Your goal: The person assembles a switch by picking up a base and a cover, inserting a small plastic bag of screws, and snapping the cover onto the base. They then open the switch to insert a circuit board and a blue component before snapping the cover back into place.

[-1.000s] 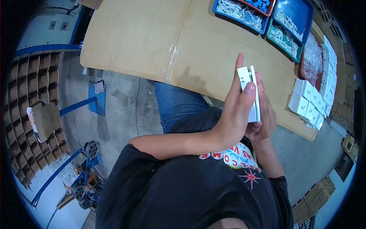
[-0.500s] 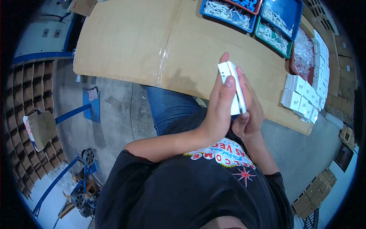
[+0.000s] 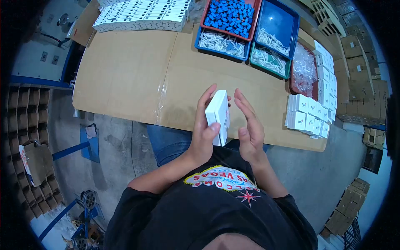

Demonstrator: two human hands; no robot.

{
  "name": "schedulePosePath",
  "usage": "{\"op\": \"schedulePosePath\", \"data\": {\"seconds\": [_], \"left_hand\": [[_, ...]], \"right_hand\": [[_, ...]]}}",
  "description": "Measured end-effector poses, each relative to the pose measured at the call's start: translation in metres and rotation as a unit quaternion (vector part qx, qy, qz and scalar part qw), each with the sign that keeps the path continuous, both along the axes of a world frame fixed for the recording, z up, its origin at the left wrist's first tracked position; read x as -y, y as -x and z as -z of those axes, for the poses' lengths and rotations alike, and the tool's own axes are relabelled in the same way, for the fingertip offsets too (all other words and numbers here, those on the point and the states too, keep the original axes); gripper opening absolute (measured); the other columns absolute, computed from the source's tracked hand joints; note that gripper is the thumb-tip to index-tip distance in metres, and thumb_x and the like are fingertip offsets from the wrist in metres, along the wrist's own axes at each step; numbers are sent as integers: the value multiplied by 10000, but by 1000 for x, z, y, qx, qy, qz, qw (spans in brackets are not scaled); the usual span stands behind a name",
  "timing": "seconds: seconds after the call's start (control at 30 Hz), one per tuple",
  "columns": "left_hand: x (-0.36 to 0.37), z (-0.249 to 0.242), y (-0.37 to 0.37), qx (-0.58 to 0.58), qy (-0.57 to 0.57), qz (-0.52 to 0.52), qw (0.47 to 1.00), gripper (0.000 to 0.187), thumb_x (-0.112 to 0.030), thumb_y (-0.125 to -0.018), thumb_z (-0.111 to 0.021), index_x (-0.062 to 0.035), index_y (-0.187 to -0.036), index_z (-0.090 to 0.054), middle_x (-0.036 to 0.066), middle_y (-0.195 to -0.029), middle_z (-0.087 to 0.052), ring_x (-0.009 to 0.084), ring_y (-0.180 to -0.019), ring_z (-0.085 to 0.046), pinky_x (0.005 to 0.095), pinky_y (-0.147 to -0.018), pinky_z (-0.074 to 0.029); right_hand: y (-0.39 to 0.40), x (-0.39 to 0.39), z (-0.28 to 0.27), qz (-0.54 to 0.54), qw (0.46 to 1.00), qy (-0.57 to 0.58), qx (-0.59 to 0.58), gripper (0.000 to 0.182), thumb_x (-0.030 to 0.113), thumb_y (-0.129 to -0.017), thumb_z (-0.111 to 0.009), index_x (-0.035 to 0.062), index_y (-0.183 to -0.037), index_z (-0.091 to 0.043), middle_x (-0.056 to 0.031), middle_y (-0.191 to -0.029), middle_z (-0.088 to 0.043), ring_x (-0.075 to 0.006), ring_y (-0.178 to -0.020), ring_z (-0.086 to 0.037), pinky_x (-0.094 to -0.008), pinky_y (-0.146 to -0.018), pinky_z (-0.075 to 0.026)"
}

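My left hand point(image 3: 203, 132) grips a small flat white box point(image 3: 217, 116), thumb on the near face and fingers behind it. The box stands tilted on edge above the front of the cardboard-covered table point(image 3: 125, 75), with faint print on its right side. To the right of it, my right hand point(image 3: 252, 132) is open, its fingers stretched up and its palm facing the box. A gap shows between the right palm and the box.
Trays of blue pieces point(image 3: 229, 16) and white plugs point(image 3: 223, 43) sit at the back. A reddish tray holds clear plastic bags point(image 3: 304, 68). Stacked white boxes point(image 3: 308, 114) line the right edge; rows of white boxes point(image 3: 143, 16) stand at the back left.
My right hand has come away from the box, which was pressed between both palms. The box has turned in my left hand. The view has shifted, showing more of the table's back.
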State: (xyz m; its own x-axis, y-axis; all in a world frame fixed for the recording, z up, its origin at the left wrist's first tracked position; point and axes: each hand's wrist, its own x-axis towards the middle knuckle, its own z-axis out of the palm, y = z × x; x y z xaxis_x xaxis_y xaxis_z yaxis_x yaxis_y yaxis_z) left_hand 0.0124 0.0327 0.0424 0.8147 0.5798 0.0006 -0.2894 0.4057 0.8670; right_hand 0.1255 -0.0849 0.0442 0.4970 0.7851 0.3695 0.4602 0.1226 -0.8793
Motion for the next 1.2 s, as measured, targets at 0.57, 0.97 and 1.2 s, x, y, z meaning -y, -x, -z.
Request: {"op": "schedulePosePath", "data": {"seconds": [0.57, 0.97, 1.2], "left_hand": [[-3, 9, -1, 63, -378, -12, 924, 1032, -174, -719, -693, -25, -1603, -183, 259, -1563, -358, 406, -1497, -347, 483, -1209, -307], [-16, -2, -8, -145, 235, 227, 934, 725, -591, -1027, -476, -62, -1517, -400, 105, -1292, -592, 191, -1084, -636, 314, -900, -524], [-13, 10, -10, -53, 169, 251, 952, 738, -253, -971, -671, -4, -1565, -310, 149, -1389, -569, 234, -1287, -585, 381, -1070, -481]], "right_hand": [[6, -1, -43, -9, 924, 92, -371, 636, 147, -988, -707, 1, -1537, -422, -121, -1391, -574, -195, -1259, -567, -348, -1020, -499], [-10, 9, -16, -4, 993, 111, 48, 971, 256, -703, -933, 7, -1516, -465, -241, -1541, -465, -372, -1422, -478, -425, -1145, -411], [-26, 22, -28, -8, 992, 93, 83, 1077, 258, -661, -943, 23, -1562, -401, -240, -1633, -349, -388, -1493, -386, -460, -1188, -363]]}}
